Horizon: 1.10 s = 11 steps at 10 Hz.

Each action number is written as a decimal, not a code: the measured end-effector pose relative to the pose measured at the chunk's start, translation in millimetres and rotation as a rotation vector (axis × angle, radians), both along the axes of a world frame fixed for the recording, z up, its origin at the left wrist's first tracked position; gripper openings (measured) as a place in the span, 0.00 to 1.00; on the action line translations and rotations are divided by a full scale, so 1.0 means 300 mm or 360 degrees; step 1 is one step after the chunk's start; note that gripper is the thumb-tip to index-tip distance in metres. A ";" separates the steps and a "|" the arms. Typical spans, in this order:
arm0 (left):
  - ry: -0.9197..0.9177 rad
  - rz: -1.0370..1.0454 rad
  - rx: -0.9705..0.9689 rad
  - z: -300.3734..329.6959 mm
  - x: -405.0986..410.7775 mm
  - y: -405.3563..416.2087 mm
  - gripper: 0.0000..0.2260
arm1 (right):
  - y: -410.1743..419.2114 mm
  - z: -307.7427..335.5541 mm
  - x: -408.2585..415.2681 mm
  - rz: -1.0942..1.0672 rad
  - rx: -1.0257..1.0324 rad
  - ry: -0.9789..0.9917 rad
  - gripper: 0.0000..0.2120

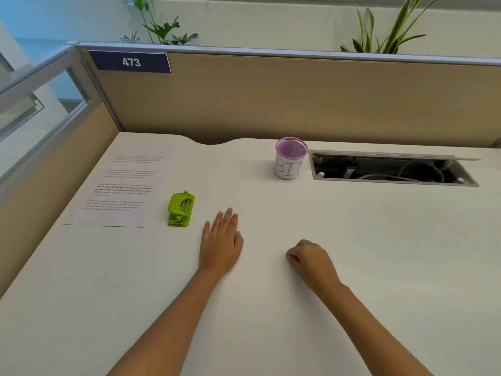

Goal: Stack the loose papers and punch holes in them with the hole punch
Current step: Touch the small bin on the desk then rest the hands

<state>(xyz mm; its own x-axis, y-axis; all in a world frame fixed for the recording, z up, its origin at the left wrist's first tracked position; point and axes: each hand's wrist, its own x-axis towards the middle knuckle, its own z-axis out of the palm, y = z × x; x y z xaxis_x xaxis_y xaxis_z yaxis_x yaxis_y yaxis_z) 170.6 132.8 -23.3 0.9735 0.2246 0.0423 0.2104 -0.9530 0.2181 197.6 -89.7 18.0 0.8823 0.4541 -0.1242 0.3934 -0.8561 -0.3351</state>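
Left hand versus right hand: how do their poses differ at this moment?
The left hand lies flat with fingers stretched out, palm down on the desk; the right hand is curled into a loose fist. The left hand is close to the green hole punch; the right hand is farther from it. Both rest on the desk and hold nothing.

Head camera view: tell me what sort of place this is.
Most likely an office cubicle: a tan partition panel bearing a number plate reading 473 walls off a white desk, which has a built-in cable tray. Printed papers and a green hole punch fit that.
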 end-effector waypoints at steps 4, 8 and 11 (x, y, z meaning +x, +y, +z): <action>-0.0028 0.0000 -0.0022 -0.006 0.001 0.002 0.23 | 0.042 -0.007 0.010 0.0027 -0.0236 -0.0096 0.09; -0.0031 0.0000 -0.0015 -0.007 0.003 0.003 0.23 | -0.034 -0.011 0.043 -0.0278 0.0524 0.0203 0.08; -0.0018 0.0003 -0.0025 -0.003 0.001 0.002 0.23 | -0.018 -0.010 0.042 -0.0219 0.0330 0.0089 0.09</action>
